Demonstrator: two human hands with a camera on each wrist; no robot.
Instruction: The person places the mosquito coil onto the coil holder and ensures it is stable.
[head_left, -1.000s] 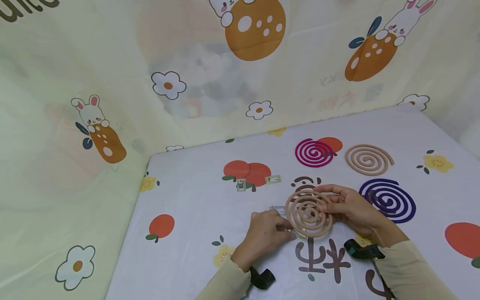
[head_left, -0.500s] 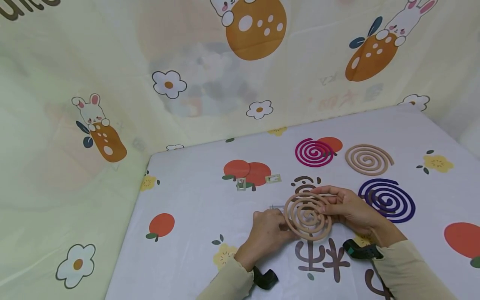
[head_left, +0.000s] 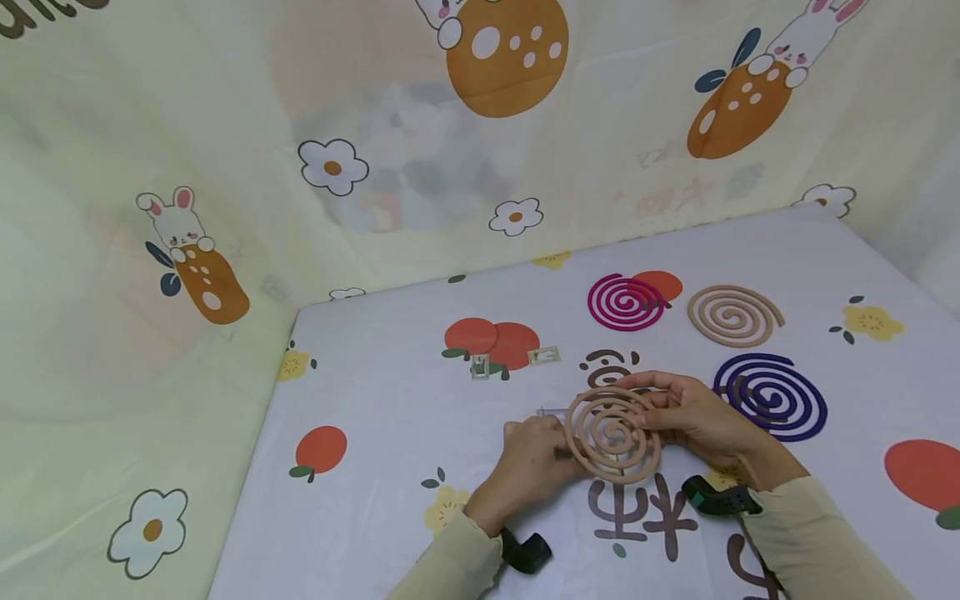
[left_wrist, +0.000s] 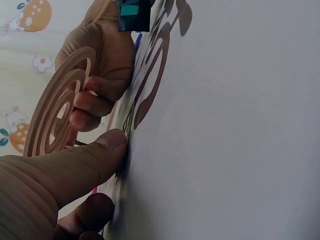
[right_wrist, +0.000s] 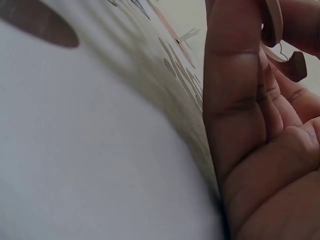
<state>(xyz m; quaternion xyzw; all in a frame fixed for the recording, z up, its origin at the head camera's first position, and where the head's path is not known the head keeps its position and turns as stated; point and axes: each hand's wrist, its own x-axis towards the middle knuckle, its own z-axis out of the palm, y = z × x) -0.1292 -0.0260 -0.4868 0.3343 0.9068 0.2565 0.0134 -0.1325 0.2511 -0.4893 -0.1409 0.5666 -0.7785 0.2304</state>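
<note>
In the head view, my right hand (head_left: 693, 421) grips a light brown mosquito coil (head_left: 615, 437) by its right side, fingers behind and thumb in front. The coil is tilted above the table. My left hand (head_left: 528, 462) is low at the coil's left edge, its thumb and fingers around a thin metal mosquito coil stand (head_left: 551, 412) that is mostly hidden. In the left wrist view the left thumb (left_wrist: 95, 157) lies right at the table surface, with the coil (left_wrist: 57, 107) above it. Curled right fingers and a coil piece (right_wrist: 295, 67) show in the right wrist view.
Three more coils lie at the back right: magenta (head_left: 626, 302), light brown (head_left: 735, 317) and dark blue (head_left: 771, 398). Two small metal stands (head_left: 480, 367) lie left of centre on the printed white tablecloth (head_left: 375, 517). A patterned curtain (head_left: 420, 108) borders the table behind.
The held coil has shifted slightly down and left, tilting a little more, and now covers more of the left fingertips. Both hands stay nearly where they were; the other coils have not moved.
</note>
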